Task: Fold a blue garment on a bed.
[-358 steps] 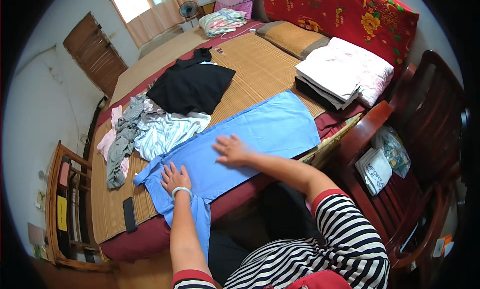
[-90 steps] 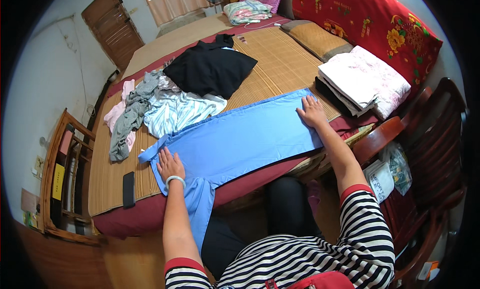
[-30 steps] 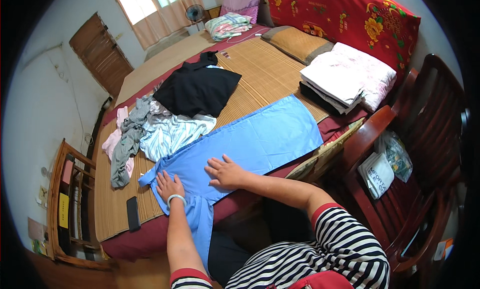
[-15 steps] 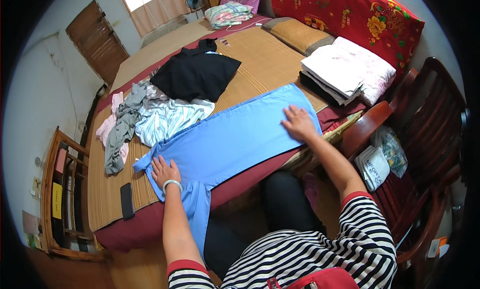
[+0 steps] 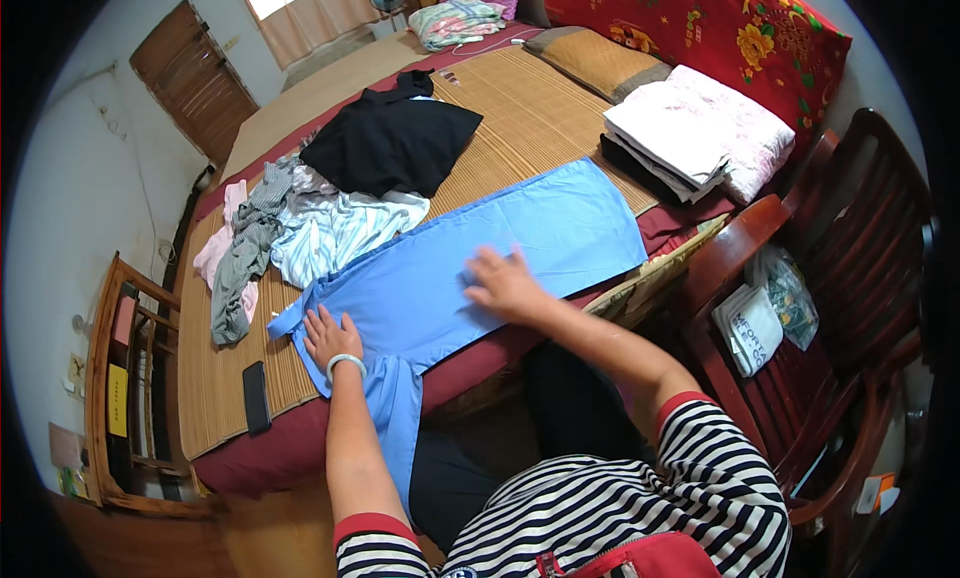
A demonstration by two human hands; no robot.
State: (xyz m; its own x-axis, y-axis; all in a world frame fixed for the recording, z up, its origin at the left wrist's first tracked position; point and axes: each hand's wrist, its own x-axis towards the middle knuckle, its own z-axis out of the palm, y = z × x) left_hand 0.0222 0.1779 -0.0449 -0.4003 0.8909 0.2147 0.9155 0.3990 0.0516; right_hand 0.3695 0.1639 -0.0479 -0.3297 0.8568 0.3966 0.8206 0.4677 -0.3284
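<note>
A light-blue garment (image 5: pixel 560 233) lies spread lengthwise along the near edge of the bed; it looks like a shirt, though its exact kind is hard to tell. One narrow part drops over the bed's edge beside my left wrist. My left hand (image 5: pixel 334 340), wearing a pale bracelet, rests flat on the garment's left end with its fingers stretched out. Over its middle is my right hand (image 5: pixel 502 286), fingers spread and slightly blurred, holding nothing. Whether the right palm touches the cloth I cannot tell.
Behind the garment lie a black garment (image 5: pixel 392 143), a striped white-blue one (image 5: pixel 345 238) and a grey one (image 5: pixel 243 263). A phone (image 5: pixel 256 398) is at the mat's left edge. Folded white cloths (image 5: pixel 670 128) are stacked on the right, near a wooden chair (image 5: pixel 850 238).
My right hand has slid leftward from the garment's right end to its middle. The left hand stays in place. The cloth at the right end looks a little flatter.
</note>
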